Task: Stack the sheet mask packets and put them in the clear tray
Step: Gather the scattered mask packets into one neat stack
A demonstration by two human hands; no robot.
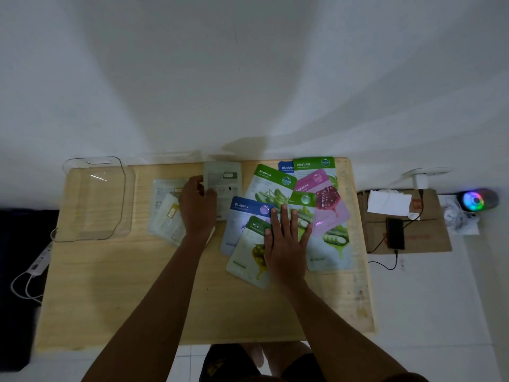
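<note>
This looks like a room in a home. A small pale wooden worktop [110,285] stands against a plain white wall [248,64] on a white tiled floor [440,312]. Beside it a flattened cardboard box [429,238] carries a charging phone [395,234], and a small device glowing in rainbow colours [474,200] sits near the wall. A white power strip [38,264] trails cables on the left.

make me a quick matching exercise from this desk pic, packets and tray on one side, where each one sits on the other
Things:
1. Olive packet
2. pomegranate packet
3. clear tray
4. grey packet

Places:
A. far left of the table, nothing in it
B. gripped at its edge by the left hand
C. partly under the right hand
D. right side of the spread, pink

Pairs: 1-C, 2-D, 3-A, 4-B
</note>
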